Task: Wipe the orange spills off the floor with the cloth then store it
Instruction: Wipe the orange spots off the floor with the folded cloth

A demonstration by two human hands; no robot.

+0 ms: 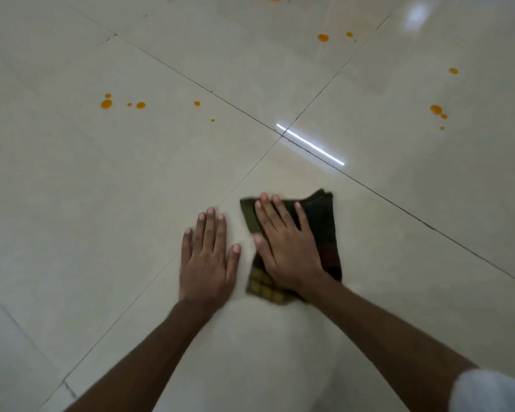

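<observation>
We are kneeling over a pale tiled floor, bracing our left hand flat and empty on a bare tile, fingers spread. Just beside it, our right hand is pressing palm-down on the folded dark cloth, flattening it against the floor rather than gripping it; its long axis is running away from us. The orange spills are lying well apart from the cloth, ahead of both hands: one cluster forward-left, others forward-right and farther ahead. We are judging the left cluster marginally closer. No container is showing.
</observation>
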